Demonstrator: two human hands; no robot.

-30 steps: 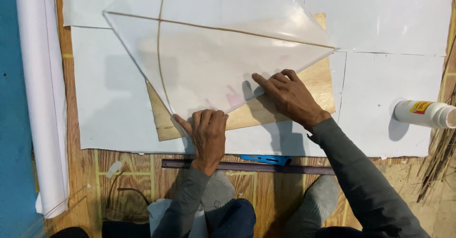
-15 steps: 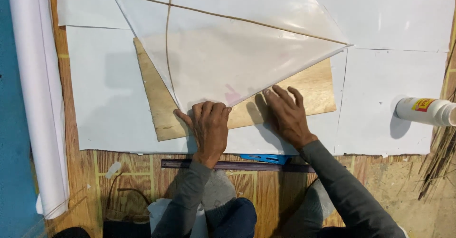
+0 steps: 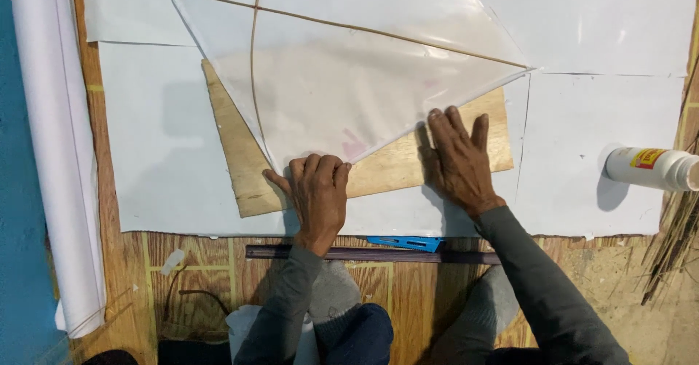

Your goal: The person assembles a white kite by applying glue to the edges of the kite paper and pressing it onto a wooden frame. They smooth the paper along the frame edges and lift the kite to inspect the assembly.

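Left hand: my left hand [image 3: 317, 194] lies flat with fingers together, pressing the bottom corner of the kite [image 3: 342, 88].
Right hand: my right hand [image 3: 459, 160] is spread flat on the board [image 3: 386, 168], touching the kite's lower edge.
Kite: clear sheet with thin sticks, lying over the board and white paper [image 3: 160, 154].
Nearby: a bottle [image 3: 652, 168] lies at the right, a ruler [image 3: 364, 254] near my knees.

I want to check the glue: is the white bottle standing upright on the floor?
No, the white bottle lies on its side at the right edge, on the white paper sheet.
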